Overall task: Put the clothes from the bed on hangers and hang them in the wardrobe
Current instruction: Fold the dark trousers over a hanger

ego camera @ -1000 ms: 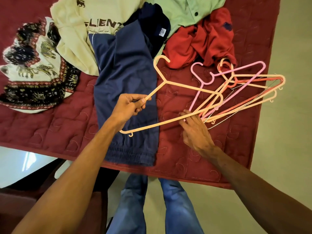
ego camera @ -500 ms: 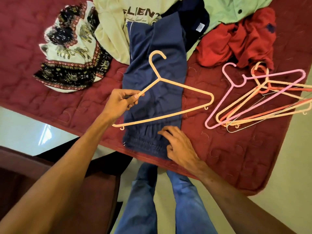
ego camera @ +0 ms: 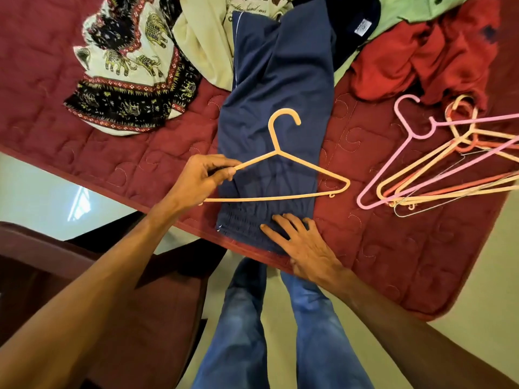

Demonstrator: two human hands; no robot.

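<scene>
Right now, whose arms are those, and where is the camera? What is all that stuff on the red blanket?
The camera sits on a person's head and looks down, so the arms and the jeans legs below are that person's own. The left hand pinches a peach hanger over folded navy trousers; the right hand lies flat on their near end. Around them on the red bed cover lie an elephant-print cloth, a cream shirt, a green shirt, a red shirt and a pile of spare hangers.
</scene>
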